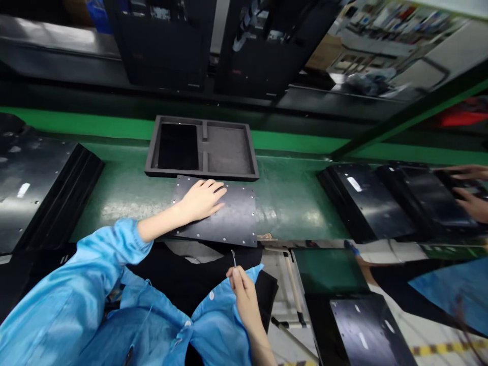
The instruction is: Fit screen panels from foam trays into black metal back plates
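My left hand (202, 201) lies with its fingers spread on a dark flat panel (236, 218) that has small holes along its edges. The panel rests on the green bench, its near edge close to the bench's front. In front of my body, below that edge, my right hand (244, 292) is closed around a thin metal tool (234, 258) with a slim tip pointing up; its exact kind is too small to make out. Just behind the panel stands a grey foam tray (229, 174) with two compartments, a black flat plate (178, 147) lying in the left one.
Stacked black panels (34, 178) stand on the left of the green bench (285, 198), and more black panels (373, 198) on the right. A co-worker's hand (473, 198) touches those at far right. Another panel (362, 330) lies lower right. Large dark units (163, 51) rise behind.
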Demonstrator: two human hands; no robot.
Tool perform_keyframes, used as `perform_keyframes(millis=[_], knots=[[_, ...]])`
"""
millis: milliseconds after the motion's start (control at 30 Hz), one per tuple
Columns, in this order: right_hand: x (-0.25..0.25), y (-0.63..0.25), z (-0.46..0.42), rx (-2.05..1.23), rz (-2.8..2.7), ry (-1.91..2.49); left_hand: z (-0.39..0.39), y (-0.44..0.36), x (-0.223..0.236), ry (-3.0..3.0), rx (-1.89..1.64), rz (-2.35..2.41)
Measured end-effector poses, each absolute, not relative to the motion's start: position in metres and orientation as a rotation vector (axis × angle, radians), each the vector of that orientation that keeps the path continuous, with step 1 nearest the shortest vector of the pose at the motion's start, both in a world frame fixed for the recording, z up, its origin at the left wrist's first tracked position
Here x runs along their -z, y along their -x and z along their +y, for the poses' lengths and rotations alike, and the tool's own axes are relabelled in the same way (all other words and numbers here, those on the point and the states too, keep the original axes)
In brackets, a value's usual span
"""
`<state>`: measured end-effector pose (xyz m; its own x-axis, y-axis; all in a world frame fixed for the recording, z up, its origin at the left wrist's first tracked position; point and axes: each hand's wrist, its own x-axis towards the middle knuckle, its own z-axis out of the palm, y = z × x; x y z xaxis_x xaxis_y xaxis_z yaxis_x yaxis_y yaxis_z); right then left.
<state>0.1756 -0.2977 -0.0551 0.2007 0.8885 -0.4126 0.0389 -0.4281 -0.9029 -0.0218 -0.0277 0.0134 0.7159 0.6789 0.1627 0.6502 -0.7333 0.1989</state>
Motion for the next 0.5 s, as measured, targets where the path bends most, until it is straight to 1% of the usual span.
perform_keyframes(millis=[167, 300, 500], knots=[[0.08, -0.162, -0.293, -1.23, -0.811, 1.673, 0.001, -0.032, 0.004, -2.708, -0.349, 1.218], [0.084, -0.154, -0.291, -1.148, -0.76, 1.675, 0.002, -0.036, 0.01, -2.66, -0.35, 1.235], [0.087, -0.14, -0.292, -1.181, -0.657, 1.649, 0.002, -0.033, 0.007, -2.698, -0.331, 1.195]])
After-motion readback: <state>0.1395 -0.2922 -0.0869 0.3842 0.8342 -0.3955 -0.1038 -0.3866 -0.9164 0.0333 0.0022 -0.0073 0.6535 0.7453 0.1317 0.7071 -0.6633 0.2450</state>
